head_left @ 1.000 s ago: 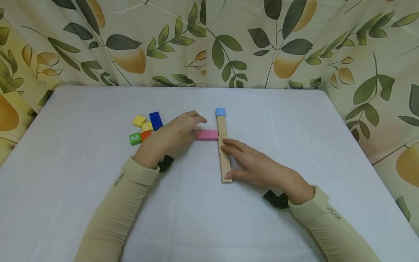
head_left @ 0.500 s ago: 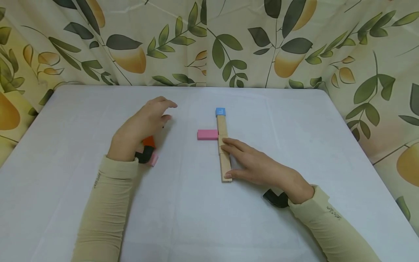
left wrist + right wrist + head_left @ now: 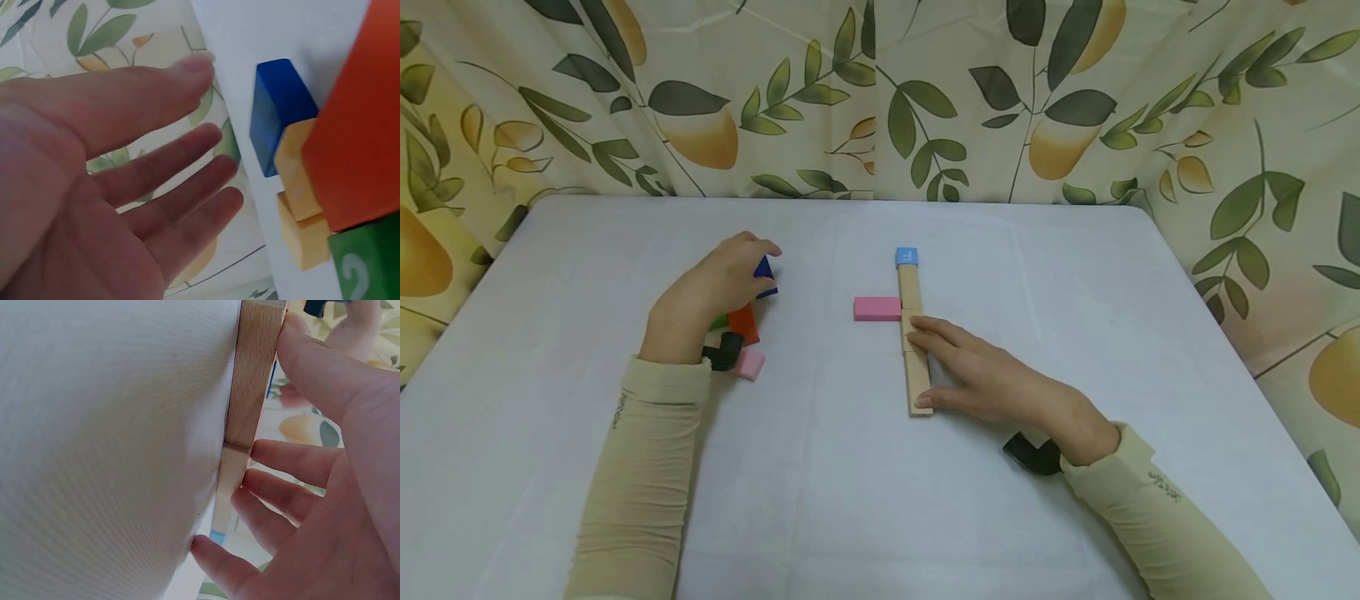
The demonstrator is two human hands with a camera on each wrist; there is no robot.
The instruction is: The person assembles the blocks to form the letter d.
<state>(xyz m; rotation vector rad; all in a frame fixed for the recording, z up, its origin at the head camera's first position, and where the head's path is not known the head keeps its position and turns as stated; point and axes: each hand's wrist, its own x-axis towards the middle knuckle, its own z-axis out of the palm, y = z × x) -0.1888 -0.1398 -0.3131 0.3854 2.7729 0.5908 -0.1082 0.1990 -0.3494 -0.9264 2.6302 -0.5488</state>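
Note:
My left hand (image 3: 711, 279) hovers over a loose group of blocks, thumb and fingers spread around a dark blue block (image 3: 764, 268). The left wrist view has these fingers apart from the blue block, with two yellow blocks (image 3: 299, 169), an orange block (image 3: 362, 144) and a green block (image 3: 369, 256) marked 2 beside it. Plain wooden blocks (image 3: 915, 371) lie end to end in a line, and my right hand (image 3: 988, 375) rests its fingertips and thumb along them. At the line's far end sits a light blue block (image 3: 907, 257). A pink block (image 3: 877, 309) extends left from it.
A light pink block (image 3: 750, 364) lies close to the left wrist's black camera mount (image 3: 724, 352). White cloth covers the table (image 3: 850, 500). A curtain (image 3: 955, 100) printed with leaves and fruit hangs behind its back edge.
My left hand has moved left from beside the pink block to above the loose blocks, then slightly lower around the dark blue block. The right hand has stayed on the wooden line.

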